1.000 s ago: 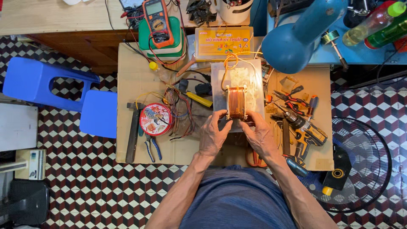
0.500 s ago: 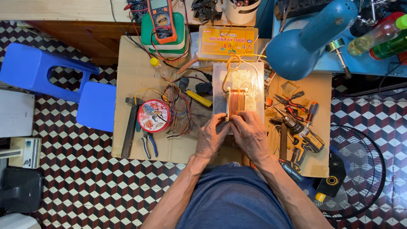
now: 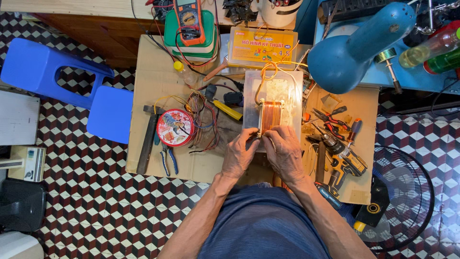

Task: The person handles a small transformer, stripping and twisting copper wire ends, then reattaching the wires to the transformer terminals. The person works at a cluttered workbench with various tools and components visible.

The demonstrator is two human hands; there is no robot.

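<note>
A copper wire coil (image 3: 271, 116) on a pale bobbin rests on a clear plastic tray (image 3: 253, 96) in the middle of a small cardboard-covered table (image 3: 158, 81). Orange and yellow lead wires (image 3: 266, 72) loop from its far end. My left hand (image 3: 241, 153) and my right hand (image 3: 283, 152) meet at the coil's near end, fingertips pinching the bobbin edge. What lies under the fingers is hidden.
A round red tin (image 3: 175, 127), a hammer (image 3: 147, 139), blue-handled pliers (image 3: 167, 159) and loose coloured wires (image 3: 203, 120) lie left. A multimeter (image 3: 189, 19) and yellow box (image 3: 262, 47) sit behind. A cordless drill (image 3: 345, 158), a blue lamp (image 3: 354, 48) and a fan (image 3: 402, 196) are right. Blue stools (image 3: 48, 72) stand left.
The view has shifted slightly. Both hands stay at the coil's near end, with the fingers drawn closer together on the bobbin edge.
</note>
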